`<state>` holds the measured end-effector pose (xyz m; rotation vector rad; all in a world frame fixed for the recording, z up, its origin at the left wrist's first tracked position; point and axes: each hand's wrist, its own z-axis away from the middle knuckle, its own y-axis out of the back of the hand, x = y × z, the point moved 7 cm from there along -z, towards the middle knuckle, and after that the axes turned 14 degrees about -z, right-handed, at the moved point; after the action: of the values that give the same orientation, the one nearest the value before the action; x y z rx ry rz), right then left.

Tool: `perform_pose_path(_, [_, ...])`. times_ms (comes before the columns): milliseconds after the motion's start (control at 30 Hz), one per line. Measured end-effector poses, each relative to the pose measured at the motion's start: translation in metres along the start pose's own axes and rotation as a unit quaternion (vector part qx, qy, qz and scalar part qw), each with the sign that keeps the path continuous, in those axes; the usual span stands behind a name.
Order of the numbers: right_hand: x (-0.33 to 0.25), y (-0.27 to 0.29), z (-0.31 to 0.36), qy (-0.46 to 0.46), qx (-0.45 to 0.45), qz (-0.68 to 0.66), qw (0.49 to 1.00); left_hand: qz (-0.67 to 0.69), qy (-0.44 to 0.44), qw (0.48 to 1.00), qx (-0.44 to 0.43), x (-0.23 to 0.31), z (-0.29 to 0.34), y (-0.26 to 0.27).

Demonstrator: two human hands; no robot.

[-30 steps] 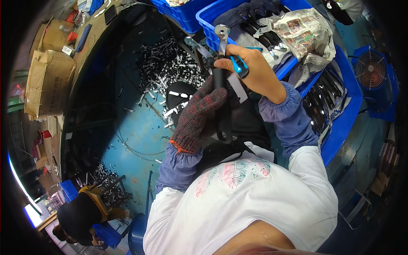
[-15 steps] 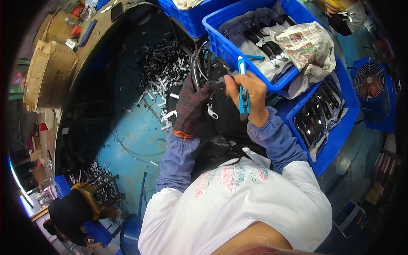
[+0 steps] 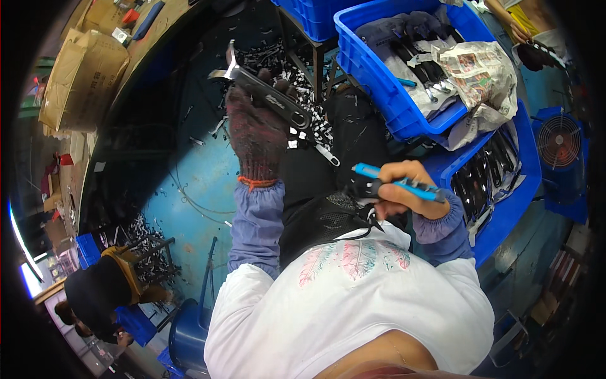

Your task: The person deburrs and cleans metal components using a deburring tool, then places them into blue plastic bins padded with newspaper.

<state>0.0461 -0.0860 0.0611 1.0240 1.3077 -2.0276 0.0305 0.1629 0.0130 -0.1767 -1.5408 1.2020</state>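
Note:
My left hand [image 3: 257,129], in a dark red-and-black knitted glove, is closed round a black-handled tool [image 3: 271,100] with a forked, shiny metal end. The handle has a hole at its lower right end, and the fork points up and left; its exact kind is unclear. Bare-fingered, my right hand [image 3: 407,186] grips a blue utility knife [image 3: 418,191] low over my lap, apart from the tool. A blurred dark thing [image 3: 363,186] shows beside its fingers; I cannot tell what it is. A small pale ringed piece [image 3: 327,155] lies by my dark trousers.
A blue crate [image 3: 385,104] holds black-handled pieces and crumpled newspaper [image 3: 480,72]. Another blue crate [image 3: 499,218] below it holds shiny black pieces. Black and white scraps [image 3: 315,120] litter the floor. A fan [image 3: 558,142] stands right; another person [image 3: 104,287] sits lower left.
My left hand has moved left and turned, bringing the tool's forked end into view. My right hand has dropped toward my lap with the knife, away from the tool.

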Motion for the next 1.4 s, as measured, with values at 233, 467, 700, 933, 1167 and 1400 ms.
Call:
perform_pose_path(233, [0.008,0.012,-0.041,0.264,0.120,0.668,0.685,0.067,-0.014,0.994,-0.080,0.023,0.016,-0.027])
perform_pose_path(467, [-0.049,0.020,-0.047,0.325,0.215,0.443,0.807,0.042,0.022,0.995,-0.082,0.012,0.035,-0.055])
perform_pose_path(700, [-0.114,0.154,0.013,0.280,0.485,0.666,0.493,-0.147,0.093,0.985,0.004,-0.024,0.043,-0.051])
perform_pose_path(933, [-0.085,0.249,0.053,0.109,0.534,0.699,0.463,-0.218,0.203,0.949,-0.101,-0.087,0.052,-0.076])
perform_pose_path(1167, [-0.126,0.256,0.074,0.184,0.637,0.614,0.428,-0.327,0.231,0.913,-0.070,-0.101,0.057,-0.090])
perform_pose_path(1400, [-0.155,0.302,0.327,0.605,0.676,0.165,0.387,-0.362,0.204,0.894,-0.168,-0.111,0.053,-0.116])
